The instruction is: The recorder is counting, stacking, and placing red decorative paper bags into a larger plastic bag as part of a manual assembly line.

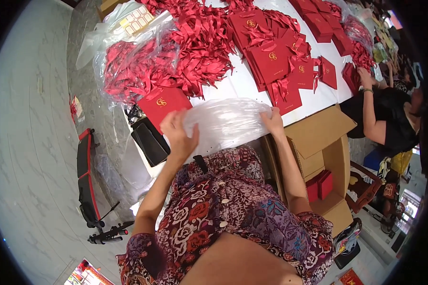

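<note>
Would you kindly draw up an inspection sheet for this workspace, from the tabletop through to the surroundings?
Surface: white-topped table, partly visible between the things on it.
Job's things: clear plastic, stretched across between the hands.
Clutter: a heap of red ribbons, overlapping red bags and a black flat item at the near left.
Hands: left hand has its fingers spread at the plastic's left end; right hand grips the right end.
Cables: a dark tangle at the table's left edge; cannot tell whether it is a cable.
Surroundings: open cardboard box with red items inside at right; a co-worker in black beyond.
</note>
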The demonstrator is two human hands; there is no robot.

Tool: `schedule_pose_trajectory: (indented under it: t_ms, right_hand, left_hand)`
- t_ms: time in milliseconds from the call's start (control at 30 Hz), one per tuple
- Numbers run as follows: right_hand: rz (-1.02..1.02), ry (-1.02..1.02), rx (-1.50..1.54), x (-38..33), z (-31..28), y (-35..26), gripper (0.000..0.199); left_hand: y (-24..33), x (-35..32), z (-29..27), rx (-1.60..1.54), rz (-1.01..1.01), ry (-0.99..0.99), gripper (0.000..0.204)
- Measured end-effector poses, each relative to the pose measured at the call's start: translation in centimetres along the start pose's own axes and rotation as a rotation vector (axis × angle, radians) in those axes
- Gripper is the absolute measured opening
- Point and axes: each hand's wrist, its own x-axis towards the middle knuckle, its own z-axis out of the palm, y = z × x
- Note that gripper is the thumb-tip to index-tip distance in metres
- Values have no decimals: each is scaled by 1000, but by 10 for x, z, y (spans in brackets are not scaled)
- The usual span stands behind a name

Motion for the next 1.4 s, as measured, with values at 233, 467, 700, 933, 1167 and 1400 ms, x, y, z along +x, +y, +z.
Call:
schedule_pose_trajectory:
  t_ms: [233, 467, 700, 933, 1167, 1400]
  right_hand:
    - [-581, 153, 67, -48, -42, -130, 19]
    - [-839, -297, -147, -3, 56, -108, 25]
    - [-787, -217, -422, 47, 86, -118, 39]
    - [-817, 21, -402, 42, 76, -117, 40]
    - [-669, -283, -228, -13, 50, -105, 65]
    - [-589, -446, -514, -14, 18, -76, 84]
  left_hand:
    - [3, -44, 50, -430, 207, -604, 27]
    - [4, -54, 75, -191, 380, -727, 51]
    - [-1, -63, 66, -382, 152, -1295, 26]
    - [1, -52, 75, -610, 134, -967, 20]
    - [-13, -26, 103, -173, 98, -677, 79]
    - [-30, -27, 97, 28, 93, -954, 96]
